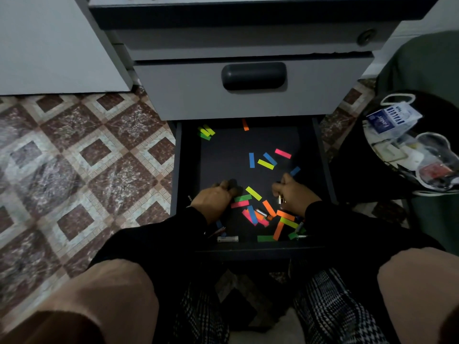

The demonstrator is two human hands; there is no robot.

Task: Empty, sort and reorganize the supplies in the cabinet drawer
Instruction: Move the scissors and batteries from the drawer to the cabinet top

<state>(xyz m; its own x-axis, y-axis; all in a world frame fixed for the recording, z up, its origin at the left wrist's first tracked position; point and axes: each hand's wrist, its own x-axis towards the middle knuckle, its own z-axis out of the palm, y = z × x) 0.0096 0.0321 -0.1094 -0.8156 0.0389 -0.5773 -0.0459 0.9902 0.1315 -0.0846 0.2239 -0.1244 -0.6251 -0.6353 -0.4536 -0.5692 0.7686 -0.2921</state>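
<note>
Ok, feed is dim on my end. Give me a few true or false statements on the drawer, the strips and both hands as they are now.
1. The bottom drawer is pulled open. True.
2. Coloured paper strips lie scattered loose on the drawer floor. True.
3. Both hands are outside the drawer, resting on the knees. False: the left hand and the right hand are both down inside the drawer.
4. The drawer above, with the dark handle, is also pulled fully out. False: it sits nearly flush in the cabinet.
5. The right hand holds a small shiny metal object. True, though what it is cannot be told.
6. All strips are stacked in one neat pile. False: they are spread about, with a small cluster at the back left.
</note>
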